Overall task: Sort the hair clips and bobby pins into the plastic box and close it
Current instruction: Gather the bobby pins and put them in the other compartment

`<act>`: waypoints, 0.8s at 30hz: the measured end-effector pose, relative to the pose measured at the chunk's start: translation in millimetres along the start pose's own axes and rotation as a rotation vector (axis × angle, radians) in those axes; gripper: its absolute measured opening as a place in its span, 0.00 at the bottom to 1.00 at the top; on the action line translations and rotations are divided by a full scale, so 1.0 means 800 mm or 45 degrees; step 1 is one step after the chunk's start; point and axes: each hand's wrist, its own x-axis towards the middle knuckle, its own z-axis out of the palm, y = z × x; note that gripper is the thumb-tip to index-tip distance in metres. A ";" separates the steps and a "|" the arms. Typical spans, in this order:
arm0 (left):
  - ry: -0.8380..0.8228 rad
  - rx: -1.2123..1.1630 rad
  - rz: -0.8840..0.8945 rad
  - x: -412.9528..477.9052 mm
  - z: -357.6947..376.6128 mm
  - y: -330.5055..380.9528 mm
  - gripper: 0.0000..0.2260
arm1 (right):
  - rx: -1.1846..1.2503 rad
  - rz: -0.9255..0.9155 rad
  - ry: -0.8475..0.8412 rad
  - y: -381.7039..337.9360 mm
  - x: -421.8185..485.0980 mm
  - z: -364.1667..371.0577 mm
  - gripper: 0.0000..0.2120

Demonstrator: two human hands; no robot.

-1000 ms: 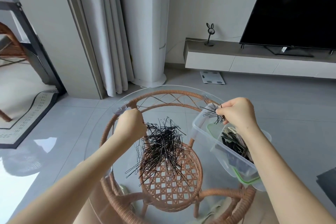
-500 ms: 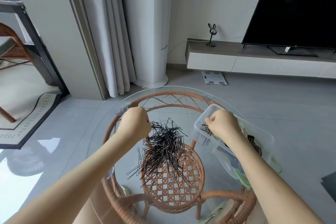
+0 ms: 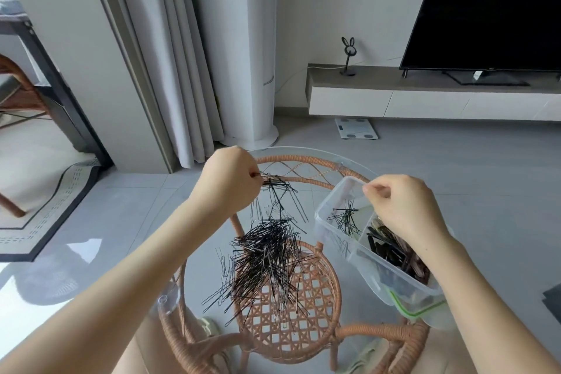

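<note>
Bobby pins (image 3: 267, 261) lie in a loose black heap near the middle of a round glass tabletop (image 3: 170, 222), which sits on a rattan frame (image 3: 291, 158). Our left hand (image 3: 230, 182) is held over the far side of the heap, fingers pinched on a small bunch of pins (image 3: 280, 194) that dangles toward it. Just right of the heap stands the clear plastic box (image 3: 326, 206), lid off, divided in two: a few bobby pins (image 3: 344, 218) in the far compartment, dark hair clips (image 3: 394, 252) in the near one. Our right hand (image 3: 403, 206) hovers above the box, fingers curled closed against the thumb, gripping nothing we can see. A green-rimmed lid (image 3: 406, 311) pokes out beneath the box's near end. Beyond the table we see a grey floor (image 3: 455, 167), a bathroom scale (image 3: 356, 128), a pale curtain (image 3: 170, 70) and a dark television (image 3: 485, 9) on a low cabinet (image 3: 425, 100).
</note>
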 end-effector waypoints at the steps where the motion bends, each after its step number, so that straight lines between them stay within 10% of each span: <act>1: 0.012 -0.004 0.018 0.003 -0.001 0.010 0.09 | 0.009 -0.002 0.017 0.003 -0.001 -0.005 0.08; 24: -0.617 0.016 0.248 0.047 0.125 0.147 0.18 | 0.023 0.045 0.018 0.034 -0.034 -0.028 0.08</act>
